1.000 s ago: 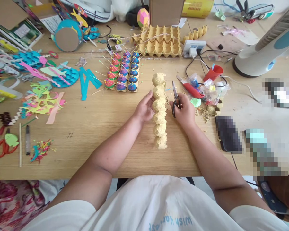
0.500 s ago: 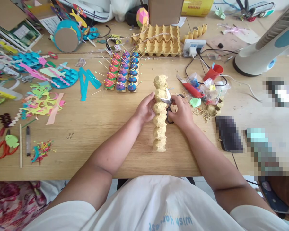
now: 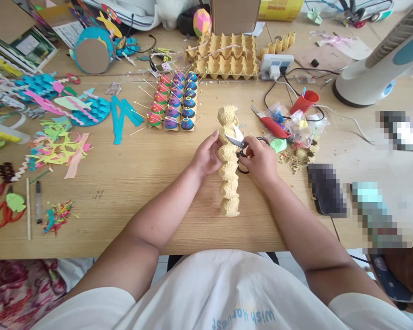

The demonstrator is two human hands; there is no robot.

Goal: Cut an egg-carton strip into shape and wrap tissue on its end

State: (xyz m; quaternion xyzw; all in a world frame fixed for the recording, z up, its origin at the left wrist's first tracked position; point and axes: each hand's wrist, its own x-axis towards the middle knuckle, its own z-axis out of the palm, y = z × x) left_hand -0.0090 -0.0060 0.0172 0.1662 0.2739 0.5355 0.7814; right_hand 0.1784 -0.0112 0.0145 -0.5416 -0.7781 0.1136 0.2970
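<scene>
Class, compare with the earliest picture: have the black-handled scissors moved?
Yes: judged against the power strip, the scissors have shifted left, and their open blades now overlap the egg-carton strip in view.

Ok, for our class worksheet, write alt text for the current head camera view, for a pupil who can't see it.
A person's left hand holds a bumpy egg-carton strip at a wooden table, while the right hand holds open scissors at its right side. Beyond are three rows of painted carton cups; coloured paper scraps lie to the left.
</scene>
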